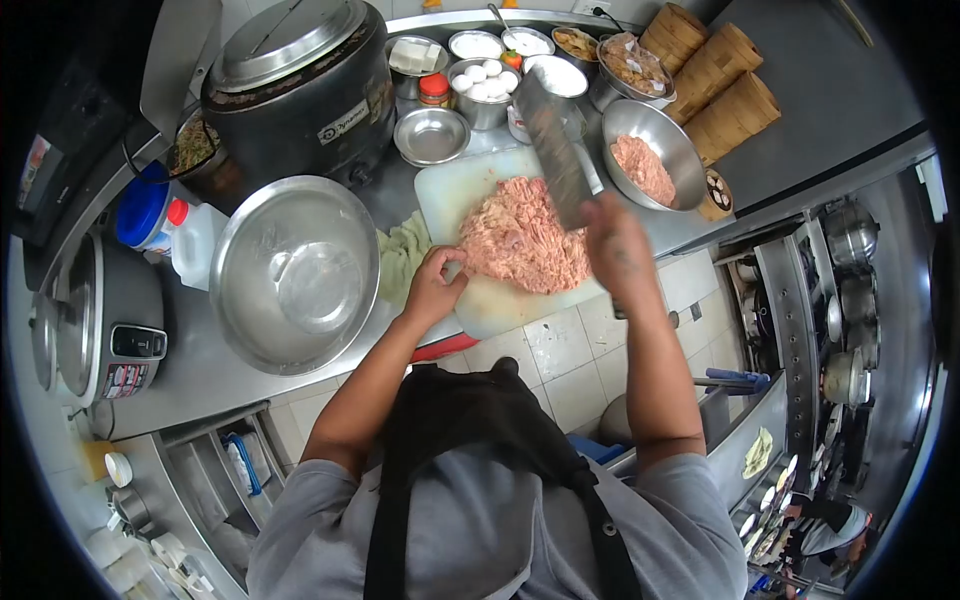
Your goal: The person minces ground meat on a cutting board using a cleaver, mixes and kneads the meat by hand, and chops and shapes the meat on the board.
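A broad mound of minced meat (525, 238) lies on a pale cutting board (440, 190). Above its right side is a wide cleaver (553, 150), blurred and raised, its blade pointing to the back. My right hand (615, 245) is closed round the cleaver's handle. At the meat's left edge, my left hand (437, 283) has its fingertips near or on the mince, with the fingers curled and thumb apart; nothing is held in it. A crumpled green cloth (403, 255) lies left of the board.
A large steel bowl (240, 270) stands left, with a big black cooker (290, 110) behind it. Eggs (483, 80) and bowls of white stuff line the back. At right are a steel bowl (683, 160) with mince and bamboo steamers (725, 110). Another person (835, 522) is at lower right.
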A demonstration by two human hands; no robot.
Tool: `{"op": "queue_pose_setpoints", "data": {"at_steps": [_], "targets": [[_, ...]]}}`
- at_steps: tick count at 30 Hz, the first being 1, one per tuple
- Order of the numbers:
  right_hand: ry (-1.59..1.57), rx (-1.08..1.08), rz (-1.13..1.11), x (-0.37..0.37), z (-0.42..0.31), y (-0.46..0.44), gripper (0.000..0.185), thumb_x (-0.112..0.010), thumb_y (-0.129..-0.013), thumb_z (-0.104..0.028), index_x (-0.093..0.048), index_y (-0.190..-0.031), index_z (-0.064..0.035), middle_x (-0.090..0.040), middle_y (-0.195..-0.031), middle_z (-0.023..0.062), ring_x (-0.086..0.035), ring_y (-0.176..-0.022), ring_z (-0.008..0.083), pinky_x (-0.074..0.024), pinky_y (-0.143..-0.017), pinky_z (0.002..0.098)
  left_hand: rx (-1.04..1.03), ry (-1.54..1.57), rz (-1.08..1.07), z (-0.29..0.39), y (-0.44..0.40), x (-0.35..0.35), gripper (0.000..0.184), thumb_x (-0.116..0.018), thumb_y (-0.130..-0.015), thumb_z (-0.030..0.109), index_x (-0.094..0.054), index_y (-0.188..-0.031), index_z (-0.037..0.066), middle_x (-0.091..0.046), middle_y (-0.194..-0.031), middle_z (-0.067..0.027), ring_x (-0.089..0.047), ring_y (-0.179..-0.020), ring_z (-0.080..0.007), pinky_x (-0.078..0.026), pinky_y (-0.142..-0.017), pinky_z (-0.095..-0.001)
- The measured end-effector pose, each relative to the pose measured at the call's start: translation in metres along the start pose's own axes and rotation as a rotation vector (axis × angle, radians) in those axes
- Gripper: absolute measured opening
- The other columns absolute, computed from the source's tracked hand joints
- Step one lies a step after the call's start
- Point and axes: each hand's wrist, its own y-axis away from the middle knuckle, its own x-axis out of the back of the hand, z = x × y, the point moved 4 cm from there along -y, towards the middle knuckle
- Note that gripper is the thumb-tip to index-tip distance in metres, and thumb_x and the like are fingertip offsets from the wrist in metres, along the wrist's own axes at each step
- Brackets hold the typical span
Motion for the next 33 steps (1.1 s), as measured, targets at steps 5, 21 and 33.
{"op": "queue_pose_setpoints", "data": {"at_steps": [5, 21, 33], "targets": [[-0.217, -0.117, 0.306, 0.033, -0.018, 0.025, 0.021, -0.050, -0.099, -0.023, -0.052, -0.097, -0.0013, -0.064, -0.078, 0.0278, -0.061, -0.080, 0.0492, -0.0469, -0.068, 0.0532, -0.046, 0.083, -0.009, -0.007, 0.003, 0.002, 0.026, -0.070, -0.082, 0.008, -0.060, -0.106, 0.006, -0.059, -0.115, -0.0066, -0.059, -0.102, -0.0184, -0.048, -0.081, -0.0318], [-0.222, -0.200, 0.190, 0.031, 0.070, 0.040, 0.036, -0.058, -0.097, -0.031, -0.056, -0.088, 0.0039, -0.062, -0.073, 0.0256, -0.060, -0.067, 0.0414, -0.0460, -0.062, 0.0411, -0.348, -0.510, -0.052, 0.048, 0.002, -0.028, 0.103, -0.089, -0.059, 0.037, -0.035, -0.141, 0.005, -0.026, -0.152, -0.0207, -0.027, -0.139, -0.0427, -0.025, -0.111, -0.0567], [0.347, 0.591, -0.437, 0.003, 0.167, 0.075, 0.036, -0.060, -0.092, -0.043, -0.058, -0.079, -0.0097, -0.058, -0.059, 0.0080, -0.060, -0.055, 0.0326, -0.0476, -0.052, 0.0429, -0.025, -0.025, -0.287, 0.000, -0.045, -0.018, 0.099, -0.088, -0.066, 0.026, -0.034, -0.147, 0.005, -0.027, -0.153, -0.0206, -0.027, -0.144, -0.0300, -0.028, -0.116, -0.0397]]}}
